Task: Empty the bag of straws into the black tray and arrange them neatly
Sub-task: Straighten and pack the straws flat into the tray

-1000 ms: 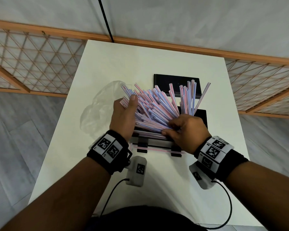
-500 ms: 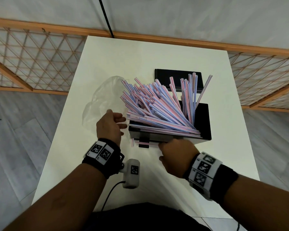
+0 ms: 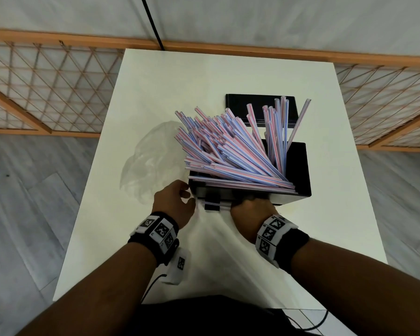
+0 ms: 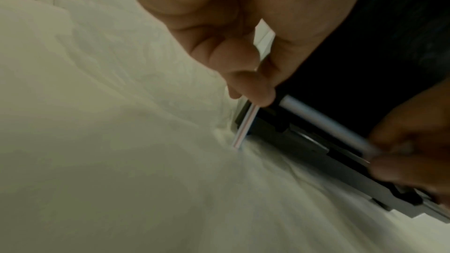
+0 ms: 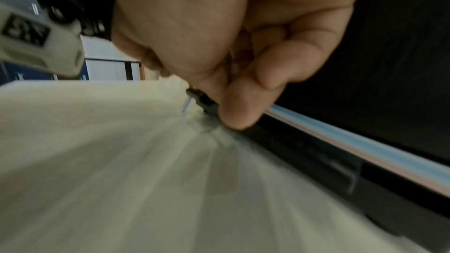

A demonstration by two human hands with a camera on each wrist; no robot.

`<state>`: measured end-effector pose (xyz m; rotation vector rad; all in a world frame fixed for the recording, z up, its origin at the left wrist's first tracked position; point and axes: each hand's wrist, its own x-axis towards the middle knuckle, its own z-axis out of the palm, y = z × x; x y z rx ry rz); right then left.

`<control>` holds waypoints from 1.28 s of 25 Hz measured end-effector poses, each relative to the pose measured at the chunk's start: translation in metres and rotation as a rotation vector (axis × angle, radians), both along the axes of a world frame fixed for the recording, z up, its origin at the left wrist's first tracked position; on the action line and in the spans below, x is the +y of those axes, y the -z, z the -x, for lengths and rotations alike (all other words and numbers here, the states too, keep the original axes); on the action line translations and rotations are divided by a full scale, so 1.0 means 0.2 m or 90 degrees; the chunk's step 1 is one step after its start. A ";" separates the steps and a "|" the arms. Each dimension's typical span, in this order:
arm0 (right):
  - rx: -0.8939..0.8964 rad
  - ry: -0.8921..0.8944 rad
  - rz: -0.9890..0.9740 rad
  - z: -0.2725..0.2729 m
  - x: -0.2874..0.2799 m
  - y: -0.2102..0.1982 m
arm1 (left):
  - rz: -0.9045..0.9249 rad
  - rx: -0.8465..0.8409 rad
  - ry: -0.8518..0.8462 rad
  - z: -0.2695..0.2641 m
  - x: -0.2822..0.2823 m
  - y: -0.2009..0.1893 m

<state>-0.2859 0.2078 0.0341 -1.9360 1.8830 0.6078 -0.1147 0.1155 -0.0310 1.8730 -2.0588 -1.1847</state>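
Observation:
A black tray stands mid-table with a heap of pink-and-blue striped straws fanned out of it to the upper left, some upright at the back. My left hand is at the tray's front left corner; in the left wrist view its thumb and finger pinch one loose straw that points down to the table. My right hand is at the tray's front; its curled fingertips pinch a straw lying along the front ledge. The empty clear bag lies left of the tray.
A flat black lid lies behind the tray. The white table has bare surface in front of the tray and at its far end. Wooden lattice rails flank the table over grey floor.
Both hands have left the straw heap and dropped to the tray's front. The left went to the front left corner and took a loose straw; the right closed on a straw at the ledge.

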 end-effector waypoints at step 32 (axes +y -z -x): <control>-0.137 -0.033 0.413 0.30 0.00 -0.14 | -0.095 -0.112 0.042 0.09 0.01 0.07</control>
